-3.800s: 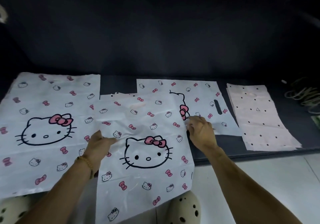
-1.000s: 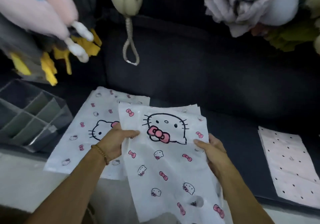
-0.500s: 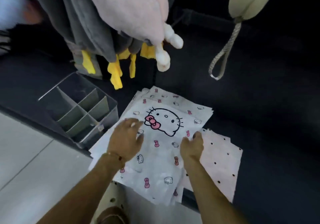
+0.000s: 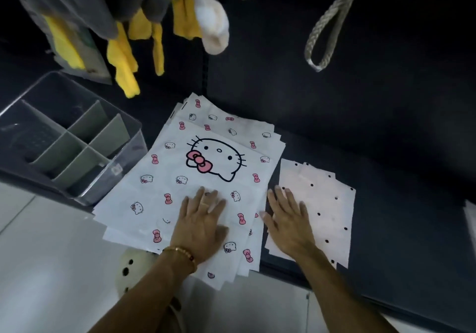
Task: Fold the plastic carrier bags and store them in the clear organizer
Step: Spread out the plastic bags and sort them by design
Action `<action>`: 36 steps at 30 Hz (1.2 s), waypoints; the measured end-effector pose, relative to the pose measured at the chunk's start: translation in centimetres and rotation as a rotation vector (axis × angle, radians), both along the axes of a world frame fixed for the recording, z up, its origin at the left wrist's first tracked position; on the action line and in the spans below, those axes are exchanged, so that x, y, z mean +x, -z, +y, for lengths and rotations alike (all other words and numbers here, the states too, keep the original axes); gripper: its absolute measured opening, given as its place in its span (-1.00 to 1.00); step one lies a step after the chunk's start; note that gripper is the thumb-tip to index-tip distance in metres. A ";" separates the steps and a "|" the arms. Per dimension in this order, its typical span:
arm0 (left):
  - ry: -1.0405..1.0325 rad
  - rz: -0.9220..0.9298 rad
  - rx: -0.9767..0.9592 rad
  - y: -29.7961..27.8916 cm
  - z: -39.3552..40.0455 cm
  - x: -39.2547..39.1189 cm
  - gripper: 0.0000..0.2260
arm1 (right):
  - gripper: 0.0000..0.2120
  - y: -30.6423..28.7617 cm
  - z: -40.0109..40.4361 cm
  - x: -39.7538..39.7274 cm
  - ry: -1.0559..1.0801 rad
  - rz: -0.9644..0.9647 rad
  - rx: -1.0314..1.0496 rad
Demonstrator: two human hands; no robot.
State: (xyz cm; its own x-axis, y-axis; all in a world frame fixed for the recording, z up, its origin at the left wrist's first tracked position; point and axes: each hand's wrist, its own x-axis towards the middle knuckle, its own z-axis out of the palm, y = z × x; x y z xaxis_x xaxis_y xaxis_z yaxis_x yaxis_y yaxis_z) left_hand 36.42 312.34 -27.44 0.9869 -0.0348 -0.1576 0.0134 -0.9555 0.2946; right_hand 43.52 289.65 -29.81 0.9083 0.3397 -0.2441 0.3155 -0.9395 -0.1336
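Note:
A stack of white carrier bags printed with cat faces and pink bows (image 4: pixel 206 167) lies flat on the dark surface, its near edge hanging over the front. My left hand (image 4: pixel 202 225), with a gold bracelet at the wrist, presses flat on the top bag with straight fingers. To the right, my right hand (image 4: pixel 288 223) rests flat on a stack of pale pink bags with black dots (image 4: pixel 324 203). The clear organizer (image 4: pixel 64 139) with grey dividers stands at the left, and no bag shows in its compartments.
Plush toys with yellow and white parts (image 4: pixel 154 23) and a grey rope loop (image 4: pixel 327 28) hang above the dark surface (image 4: pixel 360 116). A cream perforated shoe (image 4: pixel 131 268) shows on the pale floor (image 4: pixel 51 268) below the bags.
The cat-face bag has been laid down on the stack beside the organizer. Both hands went from holding it to lying flat, the right one moving onto the pink dotted bags.

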 end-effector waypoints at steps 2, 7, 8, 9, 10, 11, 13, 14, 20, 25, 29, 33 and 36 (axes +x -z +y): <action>0.082 0.027 0.011 0.1 -1.3 -0.3 -0.37 | -0.40 0.0 -2.1 0.3 0.002 -0.010 -0.052; 0.203 0.019 0.020 0.8 -5.1 -0.1 -0.30 | -0.47 -0.7 -7.5 0.4 0.055 -0.004 -0.109; 0.227 0.030 0.022 1.1 -5.9 0.1 -0.30 | -0.48 -0.7 -8.1 0.3 0.044 -0.005 -0.122; 0.244 0.043 0.027 1.4 -6.5 0.2 -0.30 | -0.48 -0.7 -8.5 0.2 0.026 -0.007 -0.135; 0.251 0.047 0.037 1.7 -7.0 0.4 -0.32 | -0.49 -0.7 -8.8 0.2 0.008 -0.006 -0.141; 0.246 0.040 0.050 2.0 -7.2 0.6 -0.34 | -0.49 -0.8 -9.0 0.4 -0.004 -0.006 -0.139; 0.222 0.016 0.064 2.2 -7.4 0.9 -0.40 | -0.49 -1.0 -9.0 0.8 -0.013 0.001 -0.128; 0.218 0.011 0.063 2.2 -7.3 0.9 -0.42 | -0.48 -1.2 -8.8 0.8 -0.002 -0.003 -0.117; 0.208 0.049 0.042 1.5 -7.6 1.3 -0.46 | -0.36 -2.1 -8.0 -1.0 0.254 -0.009 0.066; 0.186 -0.049 -0.078 -0.3 -11.1 2.1 -0.51 | -0.41 -4.2 -13.4 -3.2 0.430 -0.022 0.159; 0.330 -0.041 -0.202 -0.8 -16.1 3.2 -0.51 | -0.35 -4.6 -18.3 -5.3 0.363 0.099 0.044; 0.418 0.098 -0.135 0.3 -20.3 4.1 -0.36 | -0.44 -3.8 -20.7 -5.7 0.369 0.158 0.054; 0.426 0.105 -0.123 1.1 -22.8 4.8 -0.37 | -0.54 -3.4 -22.3 -5.3 0.375 0.096 0.004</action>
State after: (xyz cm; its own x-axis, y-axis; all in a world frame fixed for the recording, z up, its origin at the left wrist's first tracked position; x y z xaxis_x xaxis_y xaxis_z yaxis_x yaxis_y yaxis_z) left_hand 41.22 289.59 -28.53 0.8594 -0.4591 -0.2251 -0.3376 -0.8400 0.4247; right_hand 38.18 267.36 -26.40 0.9428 -0.0110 -0.3332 -0.0643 -0.9867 -0.1495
